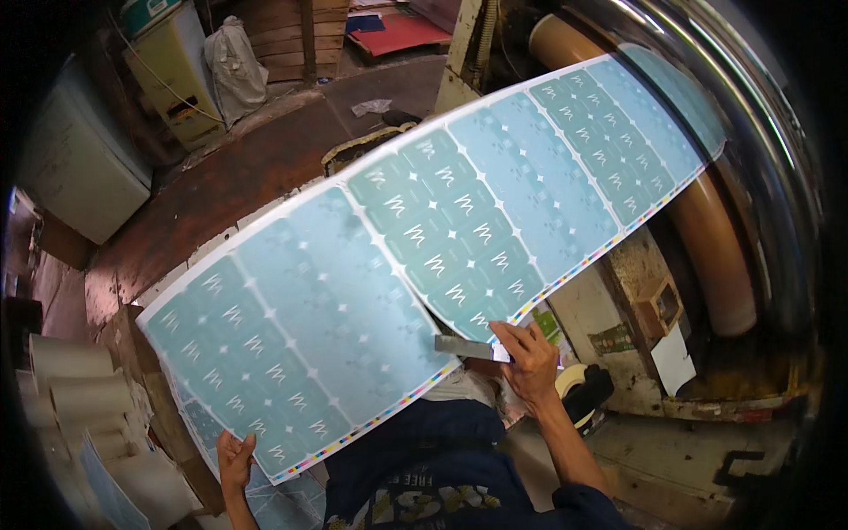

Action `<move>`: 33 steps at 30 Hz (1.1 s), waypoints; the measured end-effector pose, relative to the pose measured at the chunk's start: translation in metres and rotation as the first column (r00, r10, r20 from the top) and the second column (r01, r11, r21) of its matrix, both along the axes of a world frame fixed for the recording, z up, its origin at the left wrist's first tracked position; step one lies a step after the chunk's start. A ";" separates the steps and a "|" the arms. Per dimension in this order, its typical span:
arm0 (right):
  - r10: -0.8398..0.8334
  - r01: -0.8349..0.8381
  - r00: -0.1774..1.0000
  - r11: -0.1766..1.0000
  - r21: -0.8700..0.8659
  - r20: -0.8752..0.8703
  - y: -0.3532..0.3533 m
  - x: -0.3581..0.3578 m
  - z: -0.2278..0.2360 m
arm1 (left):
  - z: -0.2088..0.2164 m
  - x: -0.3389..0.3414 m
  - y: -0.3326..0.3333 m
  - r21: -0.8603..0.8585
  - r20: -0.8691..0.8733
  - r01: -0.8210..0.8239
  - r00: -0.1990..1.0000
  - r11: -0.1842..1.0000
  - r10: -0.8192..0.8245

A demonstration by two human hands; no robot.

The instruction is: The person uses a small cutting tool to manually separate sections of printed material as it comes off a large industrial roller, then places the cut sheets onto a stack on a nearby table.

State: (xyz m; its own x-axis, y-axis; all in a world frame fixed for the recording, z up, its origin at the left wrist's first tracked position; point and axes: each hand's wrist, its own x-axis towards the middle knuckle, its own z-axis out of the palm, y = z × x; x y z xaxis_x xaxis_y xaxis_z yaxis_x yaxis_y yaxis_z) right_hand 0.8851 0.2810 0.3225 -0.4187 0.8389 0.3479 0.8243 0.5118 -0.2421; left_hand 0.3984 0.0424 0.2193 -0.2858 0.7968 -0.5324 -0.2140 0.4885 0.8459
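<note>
A long printed sheet (508,177) in blue and green panels, with a strip of coloured patches along its near edge, stretches from the roller at upper right down to my left hand (234,458). That hand pinches the sheet's lower left corner, thumb on top. My right hand (528,360) grips a flat, grey, blade-like tool (464,347) at the sheet's near edge. The tool lies where a white line between two panels meets that edge. A dark gap in the sheet runs up from it. The tool's far end over the sheet is plain, its grip mostly covered by my fingers.
A shiny metal cylinder (751,79) and a brown roll (715,256) stand at right. Rolls of tape (574,393) lie near my right forearm. Stacked paper rolls (84,389) sit at far left. A white cabinet (88,168) and a grey sack (236,71) stand beyond.
</note>
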 end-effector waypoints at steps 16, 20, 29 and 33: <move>0.258 -0.307 0.919 0.943 -0.129 -0.296 -0.005 -0.005 0.057 | -0.049 0.082 -0.201 -0.462 -0.532 -0.612 0.770 0.642 0.352; 0.313 -0.373 0.916 0.895 -0.246 -0.250 -0.007 -0.001 0.041 | -0.070 0.123 -0.137 -0.358 -0.549 -0.572 0.768 0.738 0.329; 0.440 -0.508 0.850 0.830 -0.231 -0.288 0.016 -0.015 0.014 | 0.101 0.247 0.225 0.110 0.810 -0.216 0.585 0.970 0.038; 0.449 -0.603 0.794 0.501 -0.621 -0.409 0.054 0.011 0.045 | 0.122 0.277 0.239 0.123 0.383 0.054 0.919 0.991 -0.098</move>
State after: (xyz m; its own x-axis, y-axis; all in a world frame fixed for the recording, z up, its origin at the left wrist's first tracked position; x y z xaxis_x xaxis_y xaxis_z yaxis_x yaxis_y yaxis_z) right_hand 0.8958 0.3348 0.3672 -0.8639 0.4900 -0.1165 0.3640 0.4476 -0.8168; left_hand 0.6749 0.2810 0.3414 -0.0110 0.8668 -0.4986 -0.5012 0.4267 0.7528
